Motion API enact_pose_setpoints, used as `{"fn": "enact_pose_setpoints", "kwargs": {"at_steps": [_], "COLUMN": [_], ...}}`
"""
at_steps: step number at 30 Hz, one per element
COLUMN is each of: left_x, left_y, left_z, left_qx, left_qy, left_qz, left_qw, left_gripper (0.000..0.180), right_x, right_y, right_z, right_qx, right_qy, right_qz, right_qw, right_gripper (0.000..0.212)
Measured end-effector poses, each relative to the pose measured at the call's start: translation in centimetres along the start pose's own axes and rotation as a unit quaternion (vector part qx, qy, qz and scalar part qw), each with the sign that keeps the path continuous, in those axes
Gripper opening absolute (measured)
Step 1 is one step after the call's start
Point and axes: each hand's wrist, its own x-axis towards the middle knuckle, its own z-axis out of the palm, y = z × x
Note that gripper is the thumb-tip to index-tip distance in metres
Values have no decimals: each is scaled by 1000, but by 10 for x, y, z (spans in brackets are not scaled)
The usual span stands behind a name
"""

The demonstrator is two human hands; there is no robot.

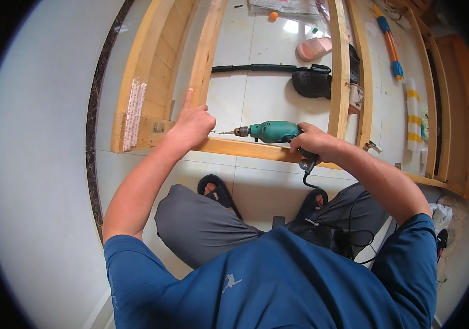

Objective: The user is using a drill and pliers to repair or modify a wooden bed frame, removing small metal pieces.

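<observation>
My right hand (315, 140) is wrapped around the handle of a green corded power drill (274, 131). The drill lies level above the near wooden rail (248, 149), with its bit (227, 132) pointing left toward my other hand. My left hand (192, 126) grips the near end of a wooden slat (208, 52), index finger stretched along it and the other fingers curled. Just right of those curled fingers, facing the bit, shows a small thin metallic piece (213, 131) like a screw. The fingers hide the joint between slat and rail.
Inside the wooden frame lie a black rod (256, 68), a black clog (310, 83), a pink slipper (314, 49) and an orange ball (273, 16). An orange-blue tube (390, 46) lies farther right. A white wall (42, 164) borders the left. The drill's cord (351, 219) runs beside my right leg.
</observation>
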Motion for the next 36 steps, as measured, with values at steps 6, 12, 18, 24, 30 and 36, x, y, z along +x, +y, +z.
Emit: {"fn": "enact_pose_setpoints", "kwargs": {"at_steps": [6, 12, 18, 24, 30, 36], "left_x": [-2, 0, -2, 2, -3, 0], "left_y": [-5, -3, -4, -4, -8, -5], "left_z": [9, 11, 10, 7, 12, 5], "left_qx": [8, 16, 3, -4, -49, -36], "left_qy": [24, 33, 40, 25, 54, 23], "left_qz": [8, 15, 8, 0, 11, 19], "left_qw": [1000, 999, 999, 1000, 997, 999], "left_gripper": [11, 12, 13, 12, 13, 14], "right_x": [1, 2, 6, 6, 0, 0], "right_y": [-4, -2, -5, -12, -18, -21], "right_z": [7, 9, 8, 2, 2, -2], "right_qx": [-2, 6, 6, -29, -21, -6], "right_qy": [-10, -9, -25, -39, -43, -61], "right_qz": [7, 22, 31, 42, 49, 65], "right_qw": [1000, 1000, 999, 998, 998, 996], "right_gripper": [61, 49, 47, 44, 37, 28]}}
